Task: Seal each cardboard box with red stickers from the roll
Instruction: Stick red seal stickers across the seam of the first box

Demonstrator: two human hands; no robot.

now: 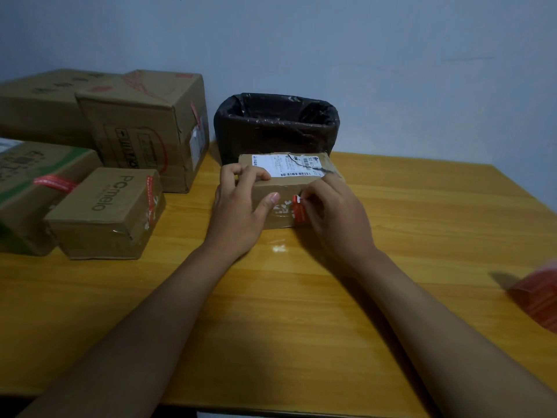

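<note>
1. Where the glossy, yellow wood-grain table [391, 236] meets the pale wall, we note a small, flat cardboard box [286, 188] lying near the far edge, its brown top carrying a white printed shipping label [284, 165] with a barcode; the near face shows torn white tape scraps.
2. Left hand [241, 206]: fingers curled over the box's top left corner, thumb stretched along the front face, gripping the box steady.
3. Right hand [334, 212]: fingertips drawn together, pinching a red sticker [299, 211] with a white end against the front face at the right end.
4. Behind the box, touching or just beside it, stands a rectangular bin [275, 125] lined with crinkled, shiny black plastic.
5. Left side: stacked cardboard boxes, matte and creased; the nearest one [105, 212] reads "Pomelo" and bears red stickers.
6. Right edge: the red sticker roll [539, 297], blurred and partly cut off, lies on the table well apart from both hands.
</note>
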